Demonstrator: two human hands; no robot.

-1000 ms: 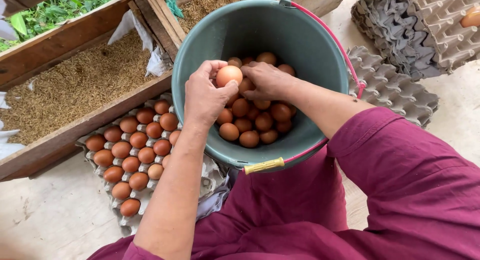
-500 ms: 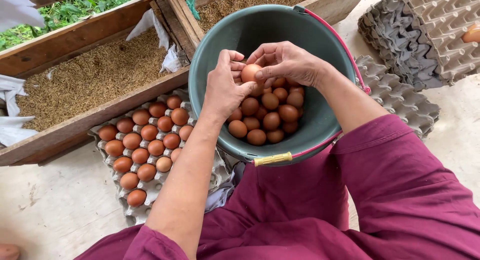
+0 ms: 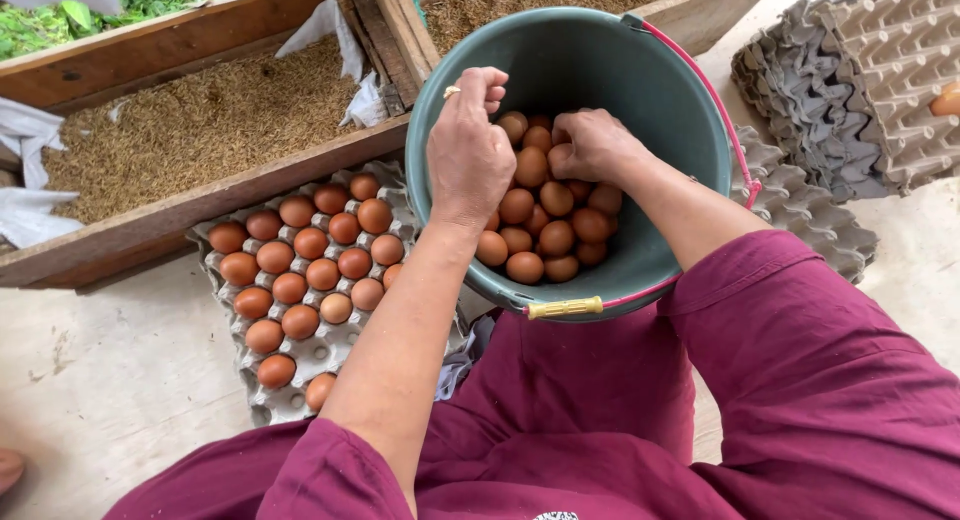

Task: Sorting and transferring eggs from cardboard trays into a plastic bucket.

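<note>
Wooden trough (image 3: 200, 195): long, filled with grain husk, running across the upper left behind the other items. A second husk-filled box (image 3: 700, 5) sits beyond the bucket.

Stack of empty grey pulp trays (image 3: 850, 90): at the upper right, on the floor, well apart from the filled tray.

Bucket (image 3: 680, 110): grey-green plastic, pink wire bail with a yellow grip at the near rim. It rests in front of the person's lap, just beside the trough. Brown eggs (image 3: 555, 235) are heaped in its bottom.

Egg tray (image 3: 290, 405): grey pulp, on the floor left of the bucket, its cells largely filled with brown eggs (image 3: 300, 280); the nearest cells stand vacant.

Left hand (image 3: 468, 155): over the bucket's left rim, fingers curled inward into a loose fist. Whether it encloses an egg cannot be told.

Right hand (image 3: 590, 145): inside the bucket, fingers bent down and closed onto the egg heap, touching the topmost eggs. The exact egg grasped is hidden beneath the fingers.
</note>
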